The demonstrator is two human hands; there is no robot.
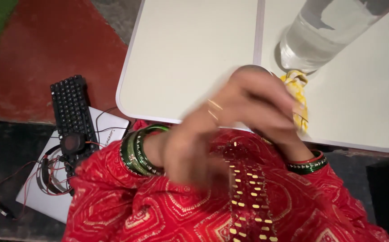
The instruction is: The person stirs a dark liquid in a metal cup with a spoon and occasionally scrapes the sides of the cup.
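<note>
A cream-white folding table (190,54) stands over a red and grey floor (46,49), seen from above.

The right hand (266,101) has its fingers curled around a yellow cloth (298,101), which shows past the fingertips at about three o'clock from the hand and lies on the table near its front edge. The left hand (194,143) is blurred; its fingers seem loosely bent, but I cannot tell whether they grip anything. It hangs at about seven o'clock from the right hand, just off the table's front edge.

Green bangles (138,152) ring the left wrist, and a red and green bangle (308,163) rings the right wrist. Both sleeves are red with a pale print.

A clear plastic bottle (324,36) stands on the table at about one o'clock from the yellow cloth, its base just beside it.

On the floor at nine o'clock lie a black keyboard (71,112) and tangled wires (46,172) on a white laptop (46,197).
</note>
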